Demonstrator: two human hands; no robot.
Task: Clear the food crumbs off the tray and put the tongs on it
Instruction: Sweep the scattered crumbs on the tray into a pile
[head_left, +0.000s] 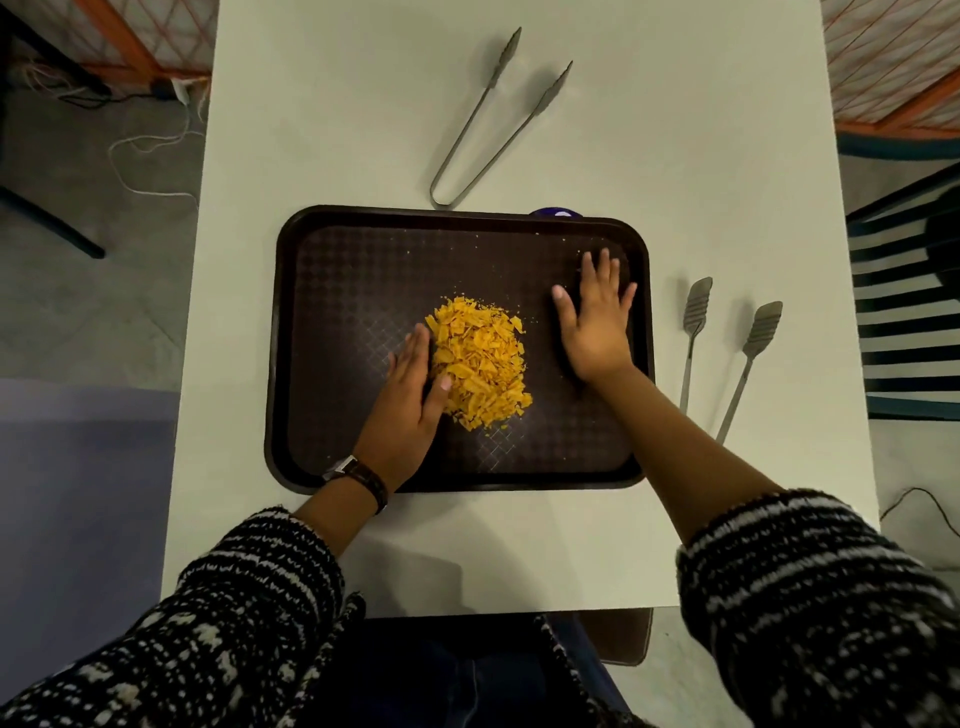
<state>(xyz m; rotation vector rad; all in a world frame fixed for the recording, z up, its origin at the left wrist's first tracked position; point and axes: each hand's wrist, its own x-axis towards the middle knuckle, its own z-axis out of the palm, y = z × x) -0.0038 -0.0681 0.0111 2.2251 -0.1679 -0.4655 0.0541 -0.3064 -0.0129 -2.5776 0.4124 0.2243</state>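
A dark brown tray (363, 260) lies in the middle of the white table (322, 130). A heap of yellow-orange food crumbs (480, 358) sits near the tray's centre, with a few specks scattered toward its far edge. My left hand (410, 395) lies flat on the tray, its fingers against the heap's left side. My right hand (597, 317) rests flat on the tray's right part, fingers straight, a little apart from the heap. Thin metal tongs (493, 119) lie on the table beyond the tray. A second pair of tongs (727, 353) with flat ends lies right of the tray.
A small blue object (556, 212) peeks out behind the tray's far edge. A chair with dark slats (909, 312) stands at the right. Cables run over the floor (78, 312) at the left. A brown seat edge (623, 639) shows under the table's near side.
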